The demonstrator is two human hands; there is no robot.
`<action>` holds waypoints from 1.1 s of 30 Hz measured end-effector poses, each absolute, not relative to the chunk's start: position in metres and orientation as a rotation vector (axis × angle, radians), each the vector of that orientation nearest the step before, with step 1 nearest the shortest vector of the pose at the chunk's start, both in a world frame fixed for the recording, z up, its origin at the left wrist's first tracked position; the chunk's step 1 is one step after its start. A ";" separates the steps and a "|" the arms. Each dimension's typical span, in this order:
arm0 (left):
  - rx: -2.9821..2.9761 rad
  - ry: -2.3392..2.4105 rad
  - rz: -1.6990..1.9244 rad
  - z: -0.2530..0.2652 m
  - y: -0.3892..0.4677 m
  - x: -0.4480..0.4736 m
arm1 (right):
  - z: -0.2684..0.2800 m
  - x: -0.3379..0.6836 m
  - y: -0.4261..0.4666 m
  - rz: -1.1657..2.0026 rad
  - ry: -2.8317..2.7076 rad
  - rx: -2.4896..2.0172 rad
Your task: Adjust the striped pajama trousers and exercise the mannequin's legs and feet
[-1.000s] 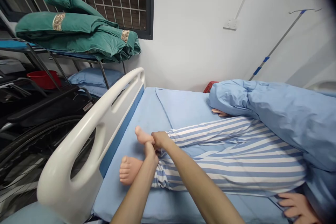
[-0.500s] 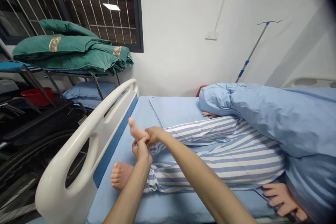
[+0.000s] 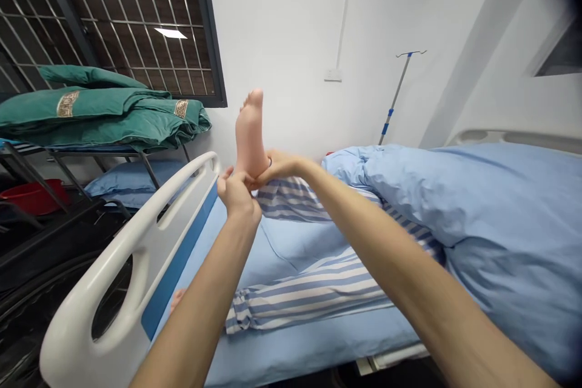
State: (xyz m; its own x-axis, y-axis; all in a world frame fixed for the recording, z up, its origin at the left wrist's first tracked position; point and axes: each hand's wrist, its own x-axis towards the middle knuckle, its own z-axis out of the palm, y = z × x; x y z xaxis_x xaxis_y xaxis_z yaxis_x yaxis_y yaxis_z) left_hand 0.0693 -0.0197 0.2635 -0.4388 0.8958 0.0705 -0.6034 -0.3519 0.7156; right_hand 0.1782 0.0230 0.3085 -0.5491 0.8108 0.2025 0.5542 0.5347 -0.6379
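A smooth pink manikin's foot [image 3: 250, 133] is held up above the bed, sole turned toward me and toes pointing upward. My left hand [image 3: 237, 195] is closed at the heel from the near side. On the other side, my right hand [image 3: 278, 167] grips around the ankle; its fingertips are partly hidden. The raised leg wears a blue-and-white striped trouser leg [image 3: 295, 200]. Its other striped leg [image 3: 302, 294] lies flat on the blue sheet [image 3: 282, 242], and my left forearm covers most of the second foot [image 3: 176, 298].
A white footboard [image 3: 136, 242] stands at the left, with a wheelchair [image 3: 50, 279] beyond it. Folded green bedding [image 3: 113, 112] rests on a rack by the barred window. A blue quilt [image 3: 477, 194] covers the manikin's upper body. An IV pole [image 3: 395, 100] rises behind the bed.
Both my hands have lifted the manikin's foot well off the mattress, bending the leg upward. The view has shifted to the right and the second foot is now mostly hidden.
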 end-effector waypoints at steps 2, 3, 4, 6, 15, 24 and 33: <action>0.646 0.712 1.926 0.285 -0.022 0.086 | 0.330 0.195 0.015 0.719 -2.220 -1.115; 0.680 0.692 1.921 0.294 -0.023 0.093 | 0.339 0.203 0.009 0.722 -2.185 -1.116; 0.708 0.675 1.914 0.302 -0.025 0.101 | 0.347 0.210 0.004 0.723 -2.152 -1.115; 0.752 0.640 1.898 0.315 -0.029 0.113 | 0.360 0.221 -0.006 0.717 -2.101 -1.100; 0.798 0.608 1.845 0.324 -0.018 0.118 | 0.369 0.228 -0.006 0.680 -2.103 -1.109; 0.578 0.773 1.884 0.218 0.006 0.039 | 0.267 0.148 0.046 0.663 -2.321 -1.248; 0.076 1.155 1.676 0.030 0.006 -0.010 | 0.101 0.069 0.054 0.462 -2.754 -1.533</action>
State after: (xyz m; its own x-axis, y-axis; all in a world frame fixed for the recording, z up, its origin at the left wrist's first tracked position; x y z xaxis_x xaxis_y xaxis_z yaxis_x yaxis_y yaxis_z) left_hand -0.0097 0.0062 0.0296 -0.4475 0.7658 -0.4619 -0.7046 0.0162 0.7095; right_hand 0.0686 0.0540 0.1009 -0.5362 0.8252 -0.1776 0.8379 0.4951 -0.2298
